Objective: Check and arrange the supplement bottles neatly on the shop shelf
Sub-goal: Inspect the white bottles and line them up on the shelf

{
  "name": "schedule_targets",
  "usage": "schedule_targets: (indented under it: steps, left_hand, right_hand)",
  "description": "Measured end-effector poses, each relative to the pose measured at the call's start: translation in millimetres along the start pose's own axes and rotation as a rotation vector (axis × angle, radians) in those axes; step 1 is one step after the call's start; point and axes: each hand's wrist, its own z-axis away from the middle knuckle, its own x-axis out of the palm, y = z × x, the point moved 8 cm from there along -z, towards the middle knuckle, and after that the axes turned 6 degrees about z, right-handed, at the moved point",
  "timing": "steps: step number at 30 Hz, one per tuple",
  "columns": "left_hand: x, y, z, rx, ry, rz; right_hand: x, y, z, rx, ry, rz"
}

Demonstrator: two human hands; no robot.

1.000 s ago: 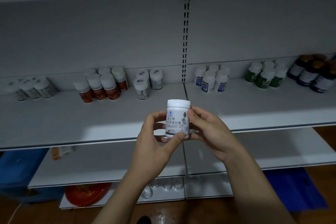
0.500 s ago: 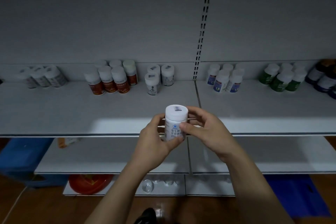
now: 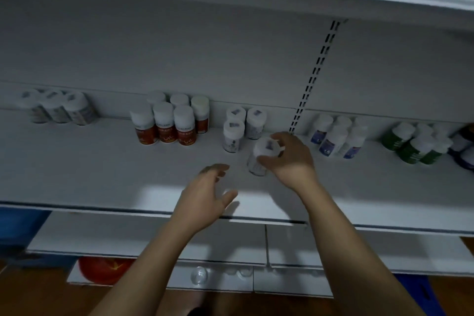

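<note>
Spanning nearly the whole view, the grey shelf (image 3: pixel 77 174) in front of you carries its stock in clusters along the back wall. From the left these are blurred white bottles (image 3: pixel 59 108), orange-labelled bottles (image 3: pixel 164 123), three grey-labelled bottles (image 3: pixel 241 126), then, past the slotted upright (image 3: pixel 315 77), blue-labelled bottles (image 3: pixel 336 138), green bottles (image 3: pixel 413 143) and dark bottles (image 3: pixel 464 146) at the right edge. Both your forearms reach up from the bottom of the view over the shelf's front lip. Your right hand (image 3: pixel 289 159) is stretched further in, wrist bent, fingers curled over the cap and thumb pressed against the near side of the white supplement bottle (image 3: pixel 259 159). That bottle leans to the right, just in front and to the right of the grey-labelled three and apart from them. It is too blurred for you to tell whether its base touches the shelf. Your left hand (image 3: pixel 205 197) hovers lower and to the left of it, back of the hand up. Its fingers are loosely spread and pointing toward the bottle, its thumb is splayed out to the right, and it grips nothing and touches nothing.
</note>
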Motion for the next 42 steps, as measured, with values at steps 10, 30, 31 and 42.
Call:
schedule_targets:
  steps: [10,30,31,42]
  left_hand:
    - [-34,-38,-31,0.014,-0.094,-0.217]
    - [-54,-62,-40,0.048,-0.101,-0.230]
    - [-56,-62,-39,0.056,-0.092,-0.225]
    - [-64,-42,-22,0.143,-0.073,0.010]
  right_hand:
    - [39,-11,-69,0.049,0.090,0.058]
    - [75,-82,-66,-0.140,0.155,0.874]
    - [74,-83,-65,-0.130,0.160,0.849]
    - [51,-79,19,0.095,0.063,-0.391]
